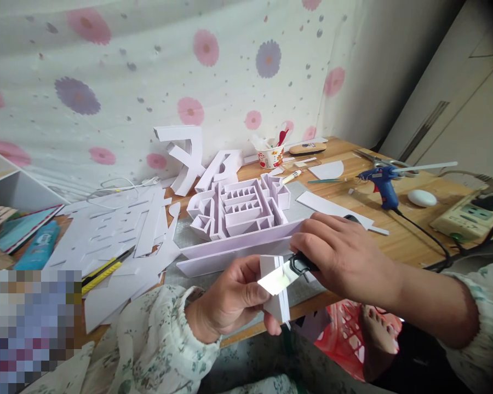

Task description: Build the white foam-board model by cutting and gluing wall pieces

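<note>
My left hand (236, 301) is closed around a small white foam-board piece (276, 307), thumb on its near face. My right hand (345, 257) grips a black-handled utility knife (278, 278), its broad blade bared and lying across that piece. Whether the edge cuts into the board, I cannot tell. Just beyond my hands, long white strips (234, 249) lie at the front of a built-up foam-board character (243, 210) with many upright walls. Both rest on a grey cutting mat (302, 191).
Cut white sheets (107, 224) and a yellow utility knife (102, 273) lie left. More foam-board letters (189, 148) lean at the back beside a paper cup (271, 157). On the right are a blue glue gun (383, 185), scissors (376, 158), a white oval object (422, 198) and a power strip (462, 216).
</note>
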The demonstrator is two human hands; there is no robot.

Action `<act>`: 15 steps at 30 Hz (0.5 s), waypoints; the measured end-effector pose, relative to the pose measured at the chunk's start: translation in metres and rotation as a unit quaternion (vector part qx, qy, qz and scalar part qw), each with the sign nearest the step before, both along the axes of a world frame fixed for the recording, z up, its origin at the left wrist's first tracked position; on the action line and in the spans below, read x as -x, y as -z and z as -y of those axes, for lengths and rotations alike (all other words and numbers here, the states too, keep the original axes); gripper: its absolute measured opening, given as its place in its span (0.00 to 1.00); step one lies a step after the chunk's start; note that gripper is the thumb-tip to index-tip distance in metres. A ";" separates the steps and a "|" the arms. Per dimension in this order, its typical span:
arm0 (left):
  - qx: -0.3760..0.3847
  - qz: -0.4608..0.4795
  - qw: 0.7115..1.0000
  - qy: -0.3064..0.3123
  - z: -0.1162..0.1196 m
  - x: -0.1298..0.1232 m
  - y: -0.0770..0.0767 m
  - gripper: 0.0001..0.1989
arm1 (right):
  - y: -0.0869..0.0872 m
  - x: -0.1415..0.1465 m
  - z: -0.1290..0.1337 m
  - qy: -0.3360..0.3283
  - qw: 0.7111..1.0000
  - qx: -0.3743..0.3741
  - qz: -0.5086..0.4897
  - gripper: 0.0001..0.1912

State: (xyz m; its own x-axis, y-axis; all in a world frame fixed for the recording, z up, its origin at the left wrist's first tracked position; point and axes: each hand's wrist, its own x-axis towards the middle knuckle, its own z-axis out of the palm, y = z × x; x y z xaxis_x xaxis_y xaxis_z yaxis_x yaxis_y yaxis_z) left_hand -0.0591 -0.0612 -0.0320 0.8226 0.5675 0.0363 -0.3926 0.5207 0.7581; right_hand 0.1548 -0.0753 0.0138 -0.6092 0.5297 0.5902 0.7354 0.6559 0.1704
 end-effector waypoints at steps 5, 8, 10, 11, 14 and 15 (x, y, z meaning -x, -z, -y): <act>-0.001 0.006 1.000 0.022 0.000 0.001 0.004 0.13 | -0.001 -0.002 0.000 -0.010 1.000 -0.014 0.005 0.12; -0.008 0.004 1.000 0.024 0.000 0.001 0.004 0.13 | -0.001 -0.004 -0.001 0.002 0.999 -0.030 0.010 0.12; -0.013 -0.002 1.000 0.022 0.000 0.001 0.003 0.13 | 0.000 -0.008 -0.004 0.016 0.999 -0.036 0.018 0.11; -0.016 -0.006 1.000 0.025 0.001 0.001 0.003 0.13 | 0.001 -0.011 -0.007 0.029 0.999 -0.034 0.020 0.10; -0.015 -0.013 0.999 0.051 0.002 0.000 0.000 0.14 | 0.002 -0.022 -0.014 0.089 0.996 -0.004 0.015 0.07; -0.015 -0.014 0.998 0.052 0.002 0.000 -0.001 0.14 | 0.001 -0.025 -0.016 0.105 0.994 0.019 0.003 0.06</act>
State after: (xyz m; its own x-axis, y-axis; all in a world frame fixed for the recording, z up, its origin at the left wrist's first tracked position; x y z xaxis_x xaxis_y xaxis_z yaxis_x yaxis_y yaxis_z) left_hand -0.0590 -0.0635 -0.0309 0.8781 0.4777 0.0278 -0.3157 0.5346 0.7839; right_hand 0.1801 -0.0591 0.0126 -0.4869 0.6675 0.5634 0.8556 0.4943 0.1537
